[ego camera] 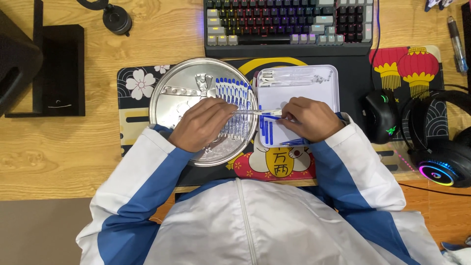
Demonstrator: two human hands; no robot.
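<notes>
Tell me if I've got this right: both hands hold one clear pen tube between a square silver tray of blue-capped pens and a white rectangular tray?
Not quite. The head view shows the silver tray is round. The left hand and right hand do hold one clear pen tube beside the white rectangular tray.

Seen from above, both forearms reach forward from the body in white jacket sleeves with broad blue bands, elbows spread wide and wrists angled inward so the hands nearly meet at the centre. The left hand (pixel 202 123) lies palm down, knuckles up, its fingers (pixel 223 109) curled and pointing right. The right hand (pixel 310 118) mirrors it, palm down, fingers (pixel 286 111) bunched and pinched together, pointing left toward the other hand. The fingertips of the two hands sit near each other, not touching.
</notes>
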